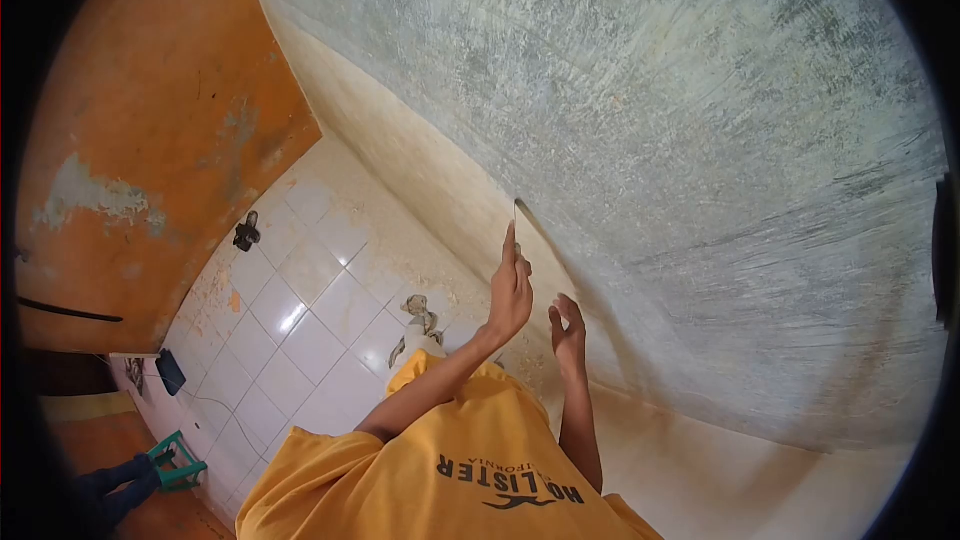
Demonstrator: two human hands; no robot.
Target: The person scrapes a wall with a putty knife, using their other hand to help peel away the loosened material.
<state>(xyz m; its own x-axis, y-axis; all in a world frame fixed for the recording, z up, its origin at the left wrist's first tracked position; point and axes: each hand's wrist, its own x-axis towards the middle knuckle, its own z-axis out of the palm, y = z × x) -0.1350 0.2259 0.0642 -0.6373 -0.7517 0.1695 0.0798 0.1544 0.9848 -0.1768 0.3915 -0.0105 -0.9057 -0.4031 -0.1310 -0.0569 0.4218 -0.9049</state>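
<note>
Gripping a thin-bladed tool [516, 211] in our left hand [512, 295], we hold it to the patchy grey wall [690, 130] — our right hand [568, 332], half-open and empty, hangs nearby.

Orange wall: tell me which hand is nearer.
Left. The left hand is apart from the orange wall, to its right; the right hand is farther right.

Remotely, I am observing a thin tool [515, 211], mostly hidden in a grasp, its tip pointing at the wall [680, 130], which is showing streaked, patchy grey-green above a cream lower band [430, 165]
</note>
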